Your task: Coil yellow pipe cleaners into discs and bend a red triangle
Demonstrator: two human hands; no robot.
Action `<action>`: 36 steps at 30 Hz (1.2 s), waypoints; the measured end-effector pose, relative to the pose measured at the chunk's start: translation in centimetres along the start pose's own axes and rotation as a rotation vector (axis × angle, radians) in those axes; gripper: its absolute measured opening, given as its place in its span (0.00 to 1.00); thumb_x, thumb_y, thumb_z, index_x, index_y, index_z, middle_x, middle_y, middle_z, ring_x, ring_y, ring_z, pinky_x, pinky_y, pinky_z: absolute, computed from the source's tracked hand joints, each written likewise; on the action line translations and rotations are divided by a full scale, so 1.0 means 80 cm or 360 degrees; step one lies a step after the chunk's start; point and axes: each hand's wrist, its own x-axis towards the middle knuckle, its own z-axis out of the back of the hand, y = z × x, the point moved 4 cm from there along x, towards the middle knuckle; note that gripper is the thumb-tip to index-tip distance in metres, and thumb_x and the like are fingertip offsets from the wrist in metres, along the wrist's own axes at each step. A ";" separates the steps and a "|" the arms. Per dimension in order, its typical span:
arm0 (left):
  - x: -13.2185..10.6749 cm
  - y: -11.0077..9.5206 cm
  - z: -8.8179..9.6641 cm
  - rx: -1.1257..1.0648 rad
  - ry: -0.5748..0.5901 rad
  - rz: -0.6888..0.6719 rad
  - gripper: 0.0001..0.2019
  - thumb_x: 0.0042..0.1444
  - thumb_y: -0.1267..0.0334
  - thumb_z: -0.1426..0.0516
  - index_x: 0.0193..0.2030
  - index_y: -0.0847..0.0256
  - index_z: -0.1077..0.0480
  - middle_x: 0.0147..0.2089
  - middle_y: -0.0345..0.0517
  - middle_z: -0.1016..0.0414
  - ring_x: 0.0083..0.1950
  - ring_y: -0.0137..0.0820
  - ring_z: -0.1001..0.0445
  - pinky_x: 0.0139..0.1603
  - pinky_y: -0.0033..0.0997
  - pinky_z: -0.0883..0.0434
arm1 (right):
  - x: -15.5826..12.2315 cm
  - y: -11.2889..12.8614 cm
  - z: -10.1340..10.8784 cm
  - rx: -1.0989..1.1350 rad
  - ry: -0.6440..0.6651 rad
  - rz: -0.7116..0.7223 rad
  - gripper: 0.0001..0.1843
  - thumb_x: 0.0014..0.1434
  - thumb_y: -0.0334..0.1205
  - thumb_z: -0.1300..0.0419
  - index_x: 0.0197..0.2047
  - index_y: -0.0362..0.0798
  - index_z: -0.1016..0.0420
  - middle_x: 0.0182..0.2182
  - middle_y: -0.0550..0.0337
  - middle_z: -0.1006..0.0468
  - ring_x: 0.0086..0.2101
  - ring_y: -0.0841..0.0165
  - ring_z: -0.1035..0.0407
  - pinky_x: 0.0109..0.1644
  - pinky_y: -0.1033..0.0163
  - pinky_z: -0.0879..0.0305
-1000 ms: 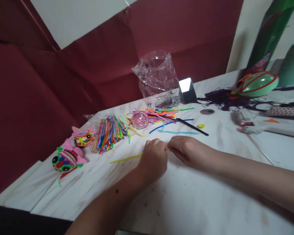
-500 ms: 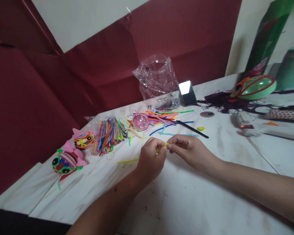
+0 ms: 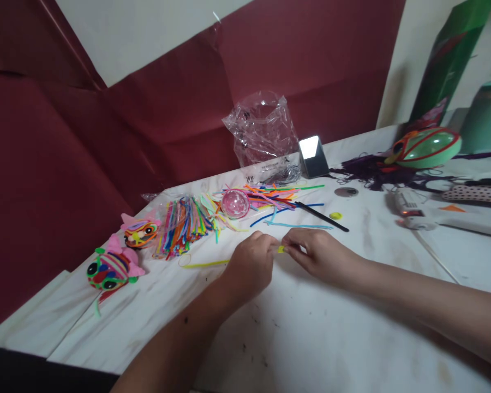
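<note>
Craft fish (image 3: pixel 110 268) sat left on table (image 3: pixel 331 338) | stem bundle (image 3: pixel 184 224) lay right of them | bag (image 3: pixel 264 136) stood behind ball (image 3: pixel 235 204) | phone (image 3: pixel 314 158) right of bag | stem (image 3: pixel 207 265) extended left from left hand (image 3: pixel 251 262)

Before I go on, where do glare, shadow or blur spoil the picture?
Head view: a bright white patch washes out the upper part of the dark device; small glints speckle the clear plastic bag; a soft shadow lies on the table below the right forearm; between the left hand and right hand, the yellow stem lacks fine detail.
</note>
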 end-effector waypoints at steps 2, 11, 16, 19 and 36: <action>0.000 0.001 0.000 -0.0063 0.0033 0.0024 0.08 0.54 0.71 0.52 0.32 0.62 0.32 0.31 0.46 0.31 0.37 0.31 0.33 0.37 0.29 0.36 | 0.000 0.000 0.000 0.0009 0.0006 0.0007 0.08 0.53 0.30 0.51 0.29 0.45 0.31 0.24 0.58 0.27 0.25 0.70 0.35 0.29 0.66 0.41; -0.003 0.000 -0.005 0.0104 -0.0046 -0.0084 0.10 0.54 0.70 0.53 0.27 0.62 0.34 0.28 0.44 0.34 0.32 0.30 0.34 0.34 0.28 0.38 | -0.004 0.004 -0.003 -0.0090 0.0041 0.0102 0.10 0.54 0.31 0.52 0.27 0.44 0.31 0.23 0.57 0.29 0.24 0.70 0.37 0.27 0.67 0.42; -0.002 -0.001 -0.004 0.0014 -0.0133 -0.0118 0.08 0.52 0.72 0.52 0.25 0.62 0.36 0.27 0.43 0.35 0.31 0.29 0.36 0.32 0.28 0.39 | -0.001 0.002 -0.002 -0.0024 0.0021 0.0027 0.10 0.53 0.32 0.51 0.27 0.44 0.30 0.24 0.56 0.27 0.26 0.68 0.34 0.30 0.65 0.40; 0.000 0.000 0.005 -0.0214 -0.0332 0.0052 0.06 0.49 0.72 0.50 0.24 0.62 0.37 0.27 0.42 0.35 0.32 0.29 0.35 0.32 0.27 0.39 | 0.002 -0.003 0.000 0.0329 -0.0002 -0.0236 0.08 0.54 0.35 0.49 0.30 0.45 0.29 0.26 0.58 0.25 0.28 0.68 0.32 0.33 0.65 0.38; -0.005 -0.002 -0.008 0.0029 -0.0246 0.0046 0.07 0.52 0.71 0.52 0.26 0.61 0.38 0.28 0.43 0.35 0.32 0.30 0.36 0.33 0.29 0.38 | -0.005 0.002 -0.007 -0.0060 -0.0054 0.0050 0.07 0.55 0.31 0.52 0.29 0.44 0.34 0.25 0.56 0.29 0.26 0.68 0.35 0.30 0.64 0.40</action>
